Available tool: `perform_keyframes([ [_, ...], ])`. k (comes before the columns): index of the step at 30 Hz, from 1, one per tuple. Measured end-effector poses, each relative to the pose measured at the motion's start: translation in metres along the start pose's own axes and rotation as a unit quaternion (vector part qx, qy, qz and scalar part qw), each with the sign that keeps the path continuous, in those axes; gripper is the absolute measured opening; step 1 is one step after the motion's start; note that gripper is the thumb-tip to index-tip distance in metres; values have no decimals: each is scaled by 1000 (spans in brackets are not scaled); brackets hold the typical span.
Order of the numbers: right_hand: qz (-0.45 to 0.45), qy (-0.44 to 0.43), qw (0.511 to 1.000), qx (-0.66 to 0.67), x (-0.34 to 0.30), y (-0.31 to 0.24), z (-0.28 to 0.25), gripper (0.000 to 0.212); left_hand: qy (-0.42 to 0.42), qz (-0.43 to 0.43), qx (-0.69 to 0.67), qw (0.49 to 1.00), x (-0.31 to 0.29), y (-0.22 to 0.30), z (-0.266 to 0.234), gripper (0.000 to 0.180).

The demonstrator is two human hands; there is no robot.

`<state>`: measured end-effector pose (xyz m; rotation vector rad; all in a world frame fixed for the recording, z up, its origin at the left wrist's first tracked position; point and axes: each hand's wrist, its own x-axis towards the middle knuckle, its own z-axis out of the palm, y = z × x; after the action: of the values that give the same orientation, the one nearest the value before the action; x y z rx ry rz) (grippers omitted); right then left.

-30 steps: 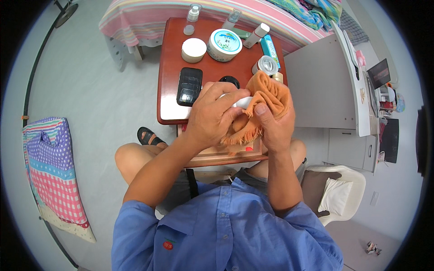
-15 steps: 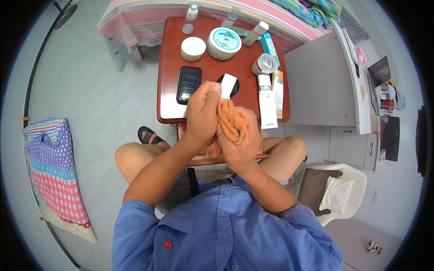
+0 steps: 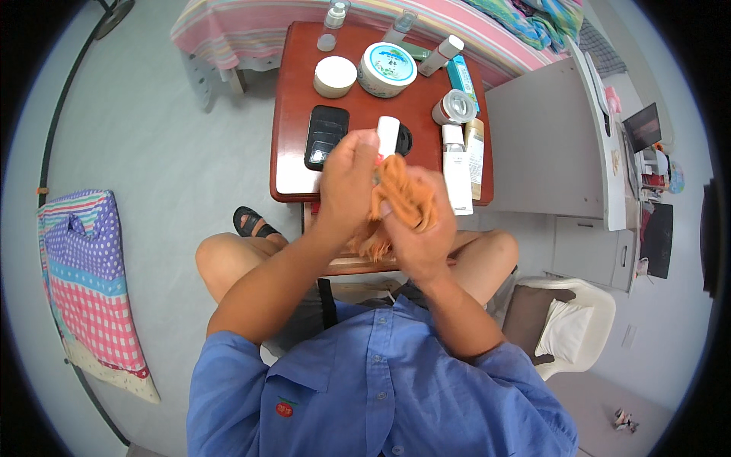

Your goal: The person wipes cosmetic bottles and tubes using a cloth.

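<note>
My left hand (image 3: 346, 180) is closed around a small white bottle (image 3: 387, 135), whose pale end sticks up past the fingers; the rest is hidden. An orange cloth (image 3: 411, 199) is bunched in my right hand (image 3: 423, 242) and pressed against the lower part of the bottle. A frayed end of the cloth hangs below my hands. Both hands are over the near edge of a red-brown table (image 3: 293, 76). Partly hidden behind the bottle lies a black round object (image 3: 404, 140). A black phone-like object (image 3: 327, 137) lies left of it.
At the back stand a white jar (image 3: 335, 77), a larger lidded tub (image 3: 387, 69) and several bottles. A clear-lidded jar (image 3: 454, 107), a white tube (image 3: 458, 180) and a gold tube (image 3: 473, 158) line the right side. A grey-white cabinet (image 3: 544, 145) stands right of the table.
Both hands have shifted slightly right with the bottle and the cloth. The bottle has turned a little in my left hand, and the cloth sits against its lower part. The view has also shifted slightly.
</note>
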<state>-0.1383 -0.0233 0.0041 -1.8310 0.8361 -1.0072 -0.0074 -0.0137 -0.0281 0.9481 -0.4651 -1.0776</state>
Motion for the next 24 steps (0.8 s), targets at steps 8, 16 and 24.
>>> perform_keyframes([
  [8,19,79,996,32,28,-17,-12,41,-96,-55,20,994,-23,18,7,37],
  [16,-36,-53,995,-74,3,-3,-2,46,26,-58,-104,993,6,3,-2,33],
  [24,19,74,995,60,39,-12,-13,40,-84,-59,-25,994,-25,16,13,27],
])
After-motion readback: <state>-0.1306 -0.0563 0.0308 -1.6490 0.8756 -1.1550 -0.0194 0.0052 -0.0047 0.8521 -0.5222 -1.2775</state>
